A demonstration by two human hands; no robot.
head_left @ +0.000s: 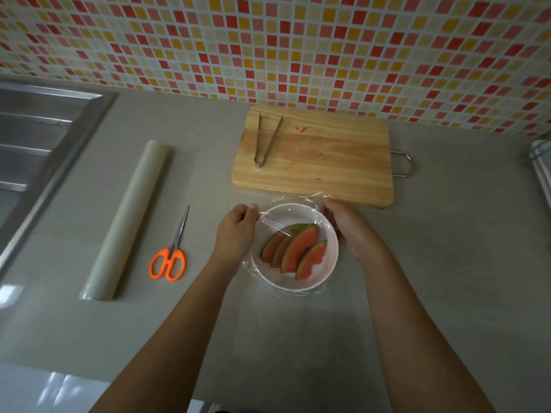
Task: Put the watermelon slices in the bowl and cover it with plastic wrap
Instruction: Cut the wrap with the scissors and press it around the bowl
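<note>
A white bowl (286, 214) stands on the grey counter in front of the cutting board. Several watermelon slices (298, 251) lie inside it, fanned side by side. A sheet of clear plastic wrap (298, 199) is stretched over the bowl, with loose edges showing at the far and near rims. My left hand (237, 231) is at the bowl's left rim, fingers curled on the wrap's edge. My right hand (347, 223) cups the right rim and holds the wrap there.
A roll of plastic wrap (131, 216) lies at the left, with orange-handled scissors (171, 254) beside it. A wooden cutting board (316, 158) with metal tongs (265, 138) sits behind the bowl. A steel sink (38, 150) is at far left, a tiled wall behind.
</note>
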